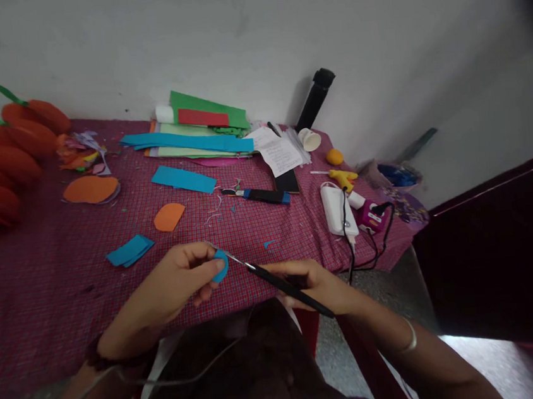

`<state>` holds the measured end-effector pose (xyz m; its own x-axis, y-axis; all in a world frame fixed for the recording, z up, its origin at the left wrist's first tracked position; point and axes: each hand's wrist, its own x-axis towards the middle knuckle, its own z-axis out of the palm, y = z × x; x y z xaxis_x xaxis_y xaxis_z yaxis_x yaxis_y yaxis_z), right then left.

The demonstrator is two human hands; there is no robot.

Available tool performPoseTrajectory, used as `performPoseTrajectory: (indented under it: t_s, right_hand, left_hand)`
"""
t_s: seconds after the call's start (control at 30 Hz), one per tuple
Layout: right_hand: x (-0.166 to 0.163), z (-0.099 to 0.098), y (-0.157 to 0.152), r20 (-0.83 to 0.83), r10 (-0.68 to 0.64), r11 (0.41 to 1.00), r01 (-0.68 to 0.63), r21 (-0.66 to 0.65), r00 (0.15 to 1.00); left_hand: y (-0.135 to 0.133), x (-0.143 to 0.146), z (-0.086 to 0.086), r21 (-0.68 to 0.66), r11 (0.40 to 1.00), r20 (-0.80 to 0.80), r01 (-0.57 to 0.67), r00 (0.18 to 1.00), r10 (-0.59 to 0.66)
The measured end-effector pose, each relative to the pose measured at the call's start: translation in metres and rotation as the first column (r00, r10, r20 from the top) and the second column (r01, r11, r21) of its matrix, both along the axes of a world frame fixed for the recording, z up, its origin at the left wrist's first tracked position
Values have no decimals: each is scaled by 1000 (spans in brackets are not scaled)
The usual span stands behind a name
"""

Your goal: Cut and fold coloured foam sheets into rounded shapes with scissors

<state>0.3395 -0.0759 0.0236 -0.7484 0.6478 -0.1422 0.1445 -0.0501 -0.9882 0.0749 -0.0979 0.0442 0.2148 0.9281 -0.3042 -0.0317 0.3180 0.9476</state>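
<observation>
My left hand (188, 274) pinches a small blue paper piece (219, 266) with a rounded edge between thumb and fingers. A pair of black-handled scissors (288, 289) is gripped in my right hand (316, 286). Their thin metal blades point left and lie against the upper edge of the blue piece. How far the blades are apart cannot be made out. Just beyond my left hand are an orange paper cutout (170, 217) and a small stack of blue paper pieces (130, 250). Tiny blue scraps (269, 244) lie on the checked tablecloth (246, 233).
Farther back are blue strips (189, 143), coloured sheets, a blue-and-black-handled tool (266, 196) and a written paper (281, 153). Orange paper pumpkins (8, 147) stand at left. At right are a yellow glue gun (343, 179), a white box (339, 211) and black cables (385, 238).
</observation>
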Motion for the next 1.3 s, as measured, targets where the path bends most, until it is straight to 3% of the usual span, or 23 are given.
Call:
performPoseTrajectory:
  t_s: [0.17, 0.23, 0.3, 0.4, 0.5, 0.6, 0.67, 0.7, 0.77, 0.83, 0.97, 1.1, 1.3]
  right_hand:
    - [-1, -1, 4, 45, -15, 998, 13, 57, 999]
    - [-3, 0, 14, 96, -62, 984, 45, 173, 993]
    - [-4, 1, 31, 204, -162, 910, 66, 409, 966]
    - [-8, -1, 56, 401, -349, 694, -54, 718, 847]
    - [-14, -3, 71, 466, -398, 579, -177, 796, 790]
    - [-26, -1, 69, 321, -419, 534, -55, 844, 849]
    - [-39, 4, 60, 146, -363, 627, 126, 769, 920]
    - [-47, 7, 55, 59, -293, 726, 182, 663, 954]
    - [-66, 12, 46, -103, -142, 910, 170, 378, 985]
    - [-84, 13, 39, -238, -73, 976, 118, 181, 969]
    - [-109, 10, 36, -366, -104, 994, 111, -2, 925]
    - [-115, 7, 35, -364, -143, 989, 150, -10, 920]
    - [-114, 4, 36, -372, -192, 981, 172, -87, 908]
  left_hand:
    - [2, 0, -3, 5, 1000, 17, -9, 1000, 9]
    - [4, 0, -6, 43, 999, 20, -17, 1000, 16]
    - [6, -1, -9, 124, 991, 11, -50, 999, 49]
    - [7, -3, -11, 223, 967, -2, -126, 992, 130]
    - [7, -4, -11, 190, 960, 62, -205, 978, 197]
    - [7, -2, -9, 100, 963, 201, -251, 953, 228]
    - [7, 0, -9, 31, 962, 321, -271, 914, 247]
    - [7, 2, -9, -7, 961, 383, -278, 887, 259]
    - [6, 6, -10, -78, 959, 496, -274, 823, 276]
    - [6, 9, -10, -139, 957, 574, -253, 767, 286]
    - [6, 10, -11, -198, 950, 647, -240, 697, 311]
    - [7, 9, -10, -211, 943, 669, -256, 666, 330]
    - [6, 7, -12, -143, 955, 647, -259, 706, 288]
